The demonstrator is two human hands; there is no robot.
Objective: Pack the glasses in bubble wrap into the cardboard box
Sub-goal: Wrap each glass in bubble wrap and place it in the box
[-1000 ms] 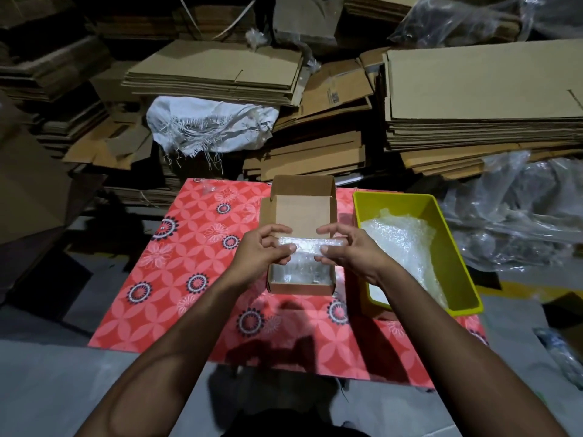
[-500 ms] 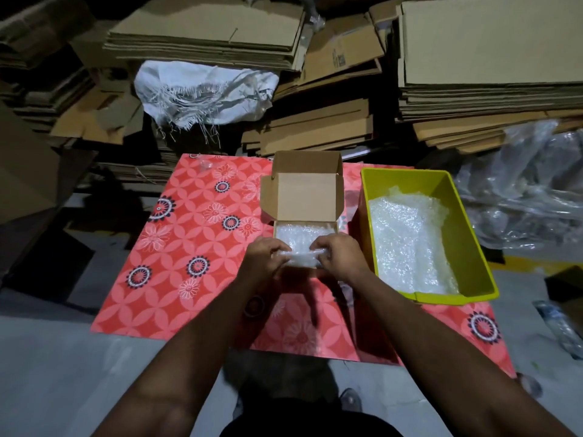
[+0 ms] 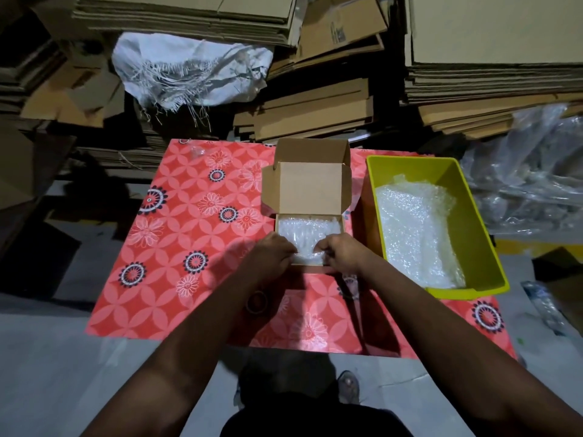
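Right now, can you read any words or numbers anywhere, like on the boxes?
No text can be read.
Flattened carton in the stack behind: a small dark printed mark, too blurred to read.
Open cardboard box: plain, no print showing.
Yellow bin: no label visible.
Red mat: flower patterns only, no words.

Matt cardboard box point(image 3: 310, 190), glossy bubble wrap point(image 3: 307, 233), shiny plastic bin point(image 3: 473, 216).

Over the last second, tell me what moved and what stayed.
Both hands, left and right, carried the bubble-wrapped bundle down from above the cardboard box into its near end, keeping their grip. The box and the yellow bin stayed put on the red mat.
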